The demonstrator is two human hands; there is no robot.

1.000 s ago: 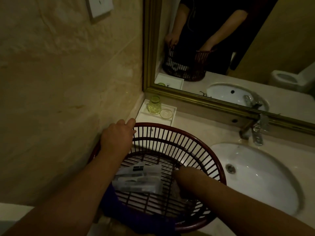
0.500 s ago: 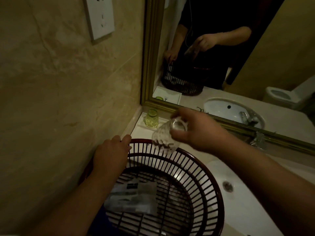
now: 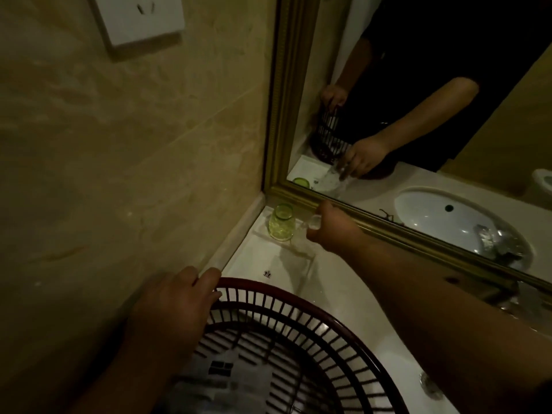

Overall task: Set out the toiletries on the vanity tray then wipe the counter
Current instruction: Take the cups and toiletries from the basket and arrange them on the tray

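A white vanity tray (image 3: 268, 265) lies in the counter's back left corner, below the mirror. A green glass (image 3: 281, 223) stands upside down at its far end. My right hand (image 3: 330, 230) reaches over the tray and grips a clear glass (image 3: 301, 240), held just right of the green one. My left hand (image 3: 176, 306) rests on the rim of a dark red slatted basket (image 3: 298, 303) at the front. Wrapped toiletry packets (image 3: 215, 383) lie inside the basket.
A tiled wall with a white socket (image 3: 140, 17) runs along the left. A gold-framed mirror (image 3: 286, 115) backs the counter. A white sink (image 3: 430, 386) sits to the right, with the tap (image 3: 507, 294) partly behind my right forearm.
My right hand lifted the clear glass out of the basket and carried it away to the tray, next to the green glass. My left hand stayed on the basket rim.
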